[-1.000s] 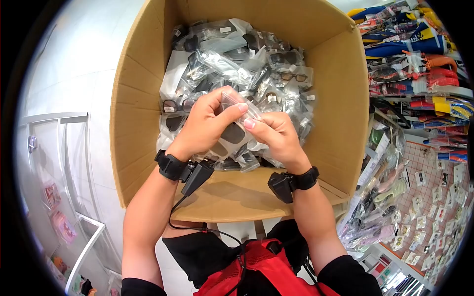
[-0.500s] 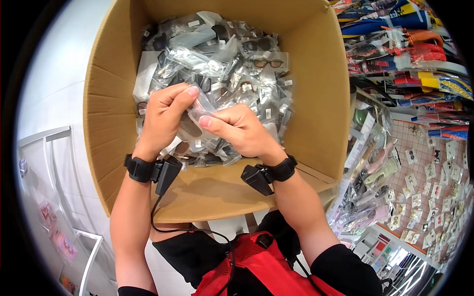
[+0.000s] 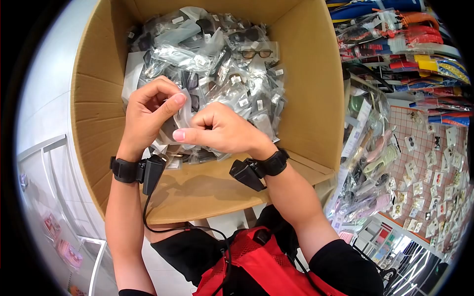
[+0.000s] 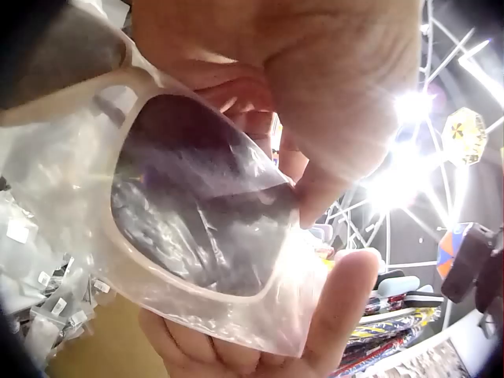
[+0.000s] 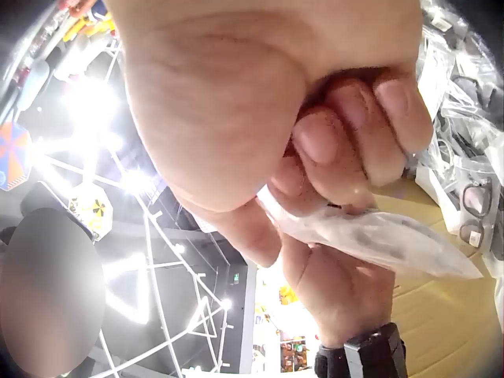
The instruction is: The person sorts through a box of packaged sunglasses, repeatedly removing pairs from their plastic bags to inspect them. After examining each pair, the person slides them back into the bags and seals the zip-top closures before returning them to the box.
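Observation:
A clear plastic bag holding pale-framed sunglasses (image 4: 197,205) with dark lenses is between both hands, over the open cardboard box. My left hand (image 3: 148,116) pinches the bag's upper edge between thumb and bent fingers. At its lower edge, my right hand (image 3: 224,128) has its fingers curled against the plastic and its thumb stretched out along the bag's corner. Seen from the right wrist, the bag (image 5: 386,242) runs out edge-on from beneath the curled fingers. Hands hide most of the bag in the head view. Below lies a heap of bagged glasses (image 3: 210,64), several with white labels.
The cardboard box (image 3: 311,93) has tall walls around the heap, with its near flap (image 3: 212,192) toward the body. Colourful packaged goods (image 3: 414,34) hang at the right, above a grid panel (image 3: 419,163) of small carded items. A white rack (image 3: 44,148) stands left.
Both hands and the bag have shifted left in the head view, as has the box. The right hand has turned, its thumb now pointing left and lower than the left thumb.

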A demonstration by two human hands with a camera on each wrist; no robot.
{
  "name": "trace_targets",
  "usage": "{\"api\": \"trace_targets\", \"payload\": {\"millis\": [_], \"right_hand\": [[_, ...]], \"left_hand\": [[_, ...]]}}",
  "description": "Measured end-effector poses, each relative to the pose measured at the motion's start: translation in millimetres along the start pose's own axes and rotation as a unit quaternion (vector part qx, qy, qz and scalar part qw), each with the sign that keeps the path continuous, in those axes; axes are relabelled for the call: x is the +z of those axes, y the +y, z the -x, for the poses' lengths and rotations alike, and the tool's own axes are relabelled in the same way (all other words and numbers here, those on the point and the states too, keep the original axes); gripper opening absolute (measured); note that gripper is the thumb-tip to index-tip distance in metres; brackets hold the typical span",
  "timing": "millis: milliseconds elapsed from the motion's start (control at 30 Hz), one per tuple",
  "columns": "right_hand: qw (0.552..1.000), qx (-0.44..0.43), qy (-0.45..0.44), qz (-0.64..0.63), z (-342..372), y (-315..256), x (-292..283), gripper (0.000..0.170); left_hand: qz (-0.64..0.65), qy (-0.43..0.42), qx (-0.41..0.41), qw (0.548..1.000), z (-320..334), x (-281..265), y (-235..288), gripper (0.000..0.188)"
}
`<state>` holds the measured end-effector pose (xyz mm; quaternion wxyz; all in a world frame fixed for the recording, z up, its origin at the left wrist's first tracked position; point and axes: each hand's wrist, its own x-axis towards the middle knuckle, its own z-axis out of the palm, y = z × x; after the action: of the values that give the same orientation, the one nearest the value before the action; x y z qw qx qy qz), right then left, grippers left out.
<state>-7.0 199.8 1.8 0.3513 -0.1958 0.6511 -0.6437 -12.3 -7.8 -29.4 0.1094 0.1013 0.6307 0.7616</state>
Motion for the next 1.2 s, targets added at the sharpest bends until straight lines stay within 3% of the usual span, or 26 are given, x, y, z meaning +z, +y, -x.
{"api": "trace_targets", "payload": {"millis": [300,400,500,700,767,900,967,1033,1100,1167,1200], "right_hand": [[1.000,0.012,0.003,-0.003,-1,6,2,0.061],[0.998,-0.006,-0.015,0.061,-1,6,2,0.062],[0.997,0.036,0.019,0.070,-2,10,5,0.064],[0.999,0.035,0.010,-0.008,-2,10,5,0.070],[0.994,0.045,0.010,0.102,-3,8,3,0.062],[0.981,0.039,0.068,0.176,-8,27,9,0.059],[0.987,0.045,0.117,0.103,-11,30,10,0.059],[0.979,0.055,0.157,0.117,-20,49,-1,0.059],[0.970,0.066,0.196,0.129,-32,57,-21,0.060],[0.978,0.073,0.188,0.045,-47,48,-41,0.051],[0.983,0.034,0.179,-0.032,-57,40,-45,0.045]], "left_hand": [[0.014,0.015,0.005,1.000,1,7,5,0.011],[0.024,0.008,-0.017,1.000,2,6,8,0.012],[0.011,-0.012,0.000,1.000,2,4,5,0.013],[-0.007,-0.032,0.003,0.999,1,1,2,0.018],[-0.031,-0.061,-0.018,0.997,1,-4,2,0.019],[-0.079,-0.060,-0.073,0.992,-1,13,6,0.024],[-0.127,0.063,-0.054,0.988,-3,15,0,0.033],[-0.176,0.109,-0.039,0.978,-7,3,-4,0.037],[-0.181,0.226,-0.018,0.957,-12,-9,-4,0.039],[-0.149,0.247,-0.022,0.957,-13,-15,0,0.041],[-0.144,0.267,-0.010,0.953,-13,-16,1,0.042]]}}
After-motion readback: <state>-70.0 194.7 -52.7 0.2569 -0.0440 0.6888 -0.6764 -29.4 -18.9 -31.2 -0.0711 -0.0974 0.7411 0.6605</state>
